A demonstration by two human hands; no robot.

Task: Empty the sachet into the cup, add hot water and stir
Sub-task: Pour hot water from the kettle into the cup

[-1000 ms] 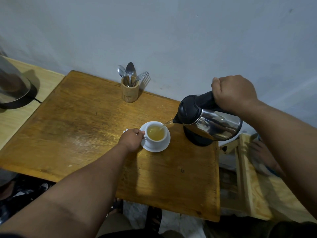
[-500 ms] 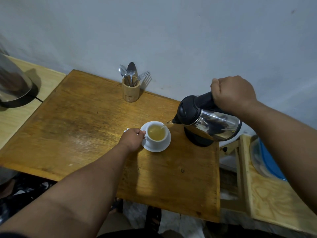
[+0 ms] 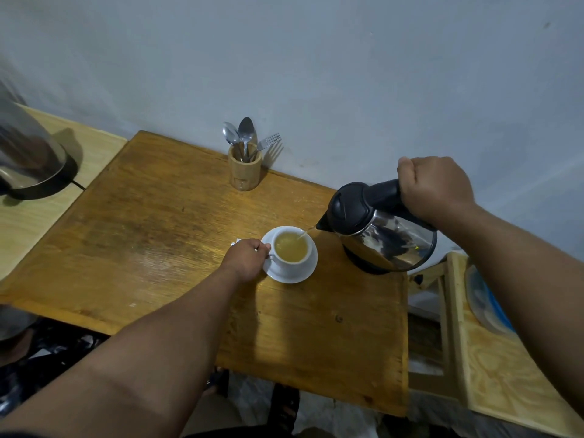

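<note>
**A:** Where is the cup?

**B:** The white cup (image 3: 290,250) stands on a white saucer (image 3: 306,269) on the wooden tabletop (image 3: 151,235), nearly full of pale yellow liquid. The left hand (image 3: 245,259) is just left of the cup, its fingers (image 3: 261,247) closed on the cup's handle. A scrap of white, perhaps the sachet (image 3: 236,241), peeks out behind that hand; too little shows to be sure.

**A:** And the water?

**B:** To the right of the cup, the right hand (image 3: 434,188) has its fingers wrapped tightly around the black handle of a steel electric kettle (image 3: 379,226). The kettle is tilted toward the cup, and a thin stream (image 3: 306,233) runs from its spout into the liquid.

**A:** Anything else nearby?

**B:** Beyond the cup, near the wall, a wooden holder (image 3: 245,169) stands upright with two spoons and a fork (image 3: 268,142). Far left of the cup, another steel vessel (image 3: 28,156) sits on a paler surface.
</note>
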